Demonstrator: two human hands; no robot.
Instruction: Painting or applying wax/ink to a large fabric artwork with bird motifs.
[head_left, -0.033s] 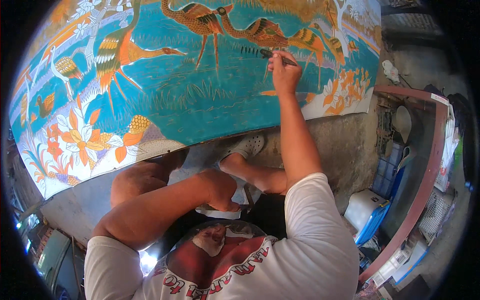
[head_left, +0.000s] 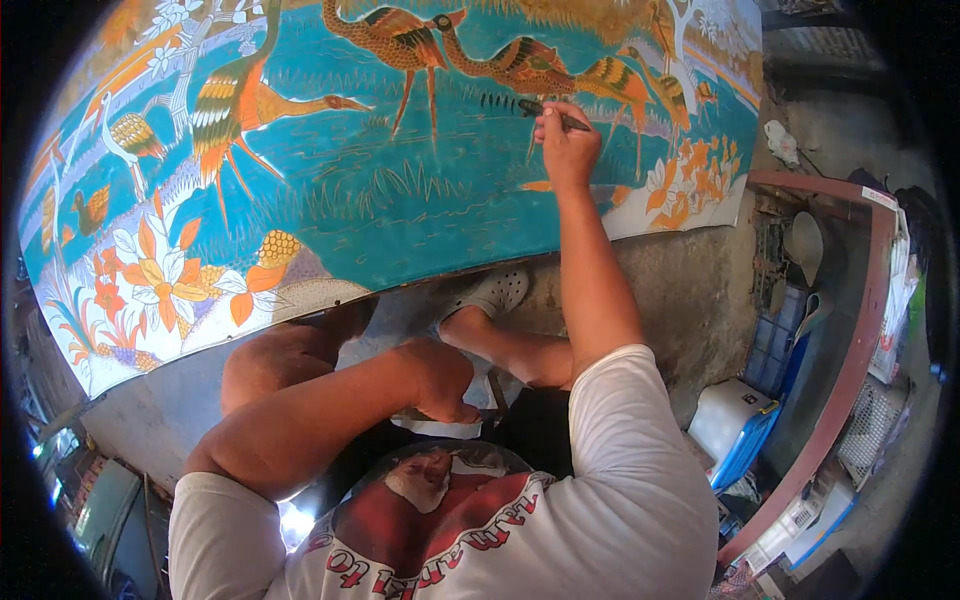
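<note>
My right hand (head_left: 570, 145) is raised to a large painted panel (head_left: 400, 235), closed around a dark paintbrush (head_left: 531, 107). Its tip points left, at the end of a row of short dark strokes (head_left: 497, 101) on the teal water. Painted long-legged birds (head_left: 525, 68) stand just above the brush. My left hand (head_left: 445, 385) is bent down in front of my lap, fingers curled and mostly hidden. Beneath it shows part of a pale object (head_left: 437, 428); what the hand grips cannot be made out.
The panel's lower edge runs above my legs, with a foot in a grey clog (head_left: 498, 292) under it. At right stand a reddish-brown frame (head_left: 862, 330), a white and blue container (head_left: 735, 425) and a perforated basket (head_left: 868, 435). A concrete wall (head_left: 690, 300) lies below the panel.
My right hand and the brush have shifted very slightly to the left. The left hand looks the same.
</note>
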